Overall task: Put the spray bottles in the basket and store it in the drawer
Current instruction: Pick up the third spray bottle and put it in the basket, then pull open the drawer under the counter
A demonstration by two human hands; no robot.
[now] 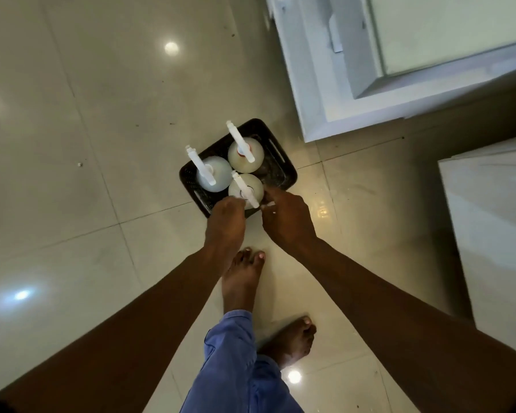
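A dark rectangular basket [282, 162] sits on the tiled floor, seen from above. Three spray bottles stand upright in it: a bluish one [218, 174] at the left, a pale one [249, 153] at the back, and another pale one [251, 186] nearest me. My left hand [225, 219] reaches down to the basket's near rim, fingers curled at it. My right hand [286, 219] is at the same near edge, just right of the nearest bottle's white trigger. The fingertips of both hands are hidden, so the grip on the rim is unclear.
An open white drawer [399, 93] juts out at the upper right, above and right of the basket. A white cabinet surface [495, 234] stands at the right edge. My bare feet [242, 281] are on the glossy floor just behind the basket.
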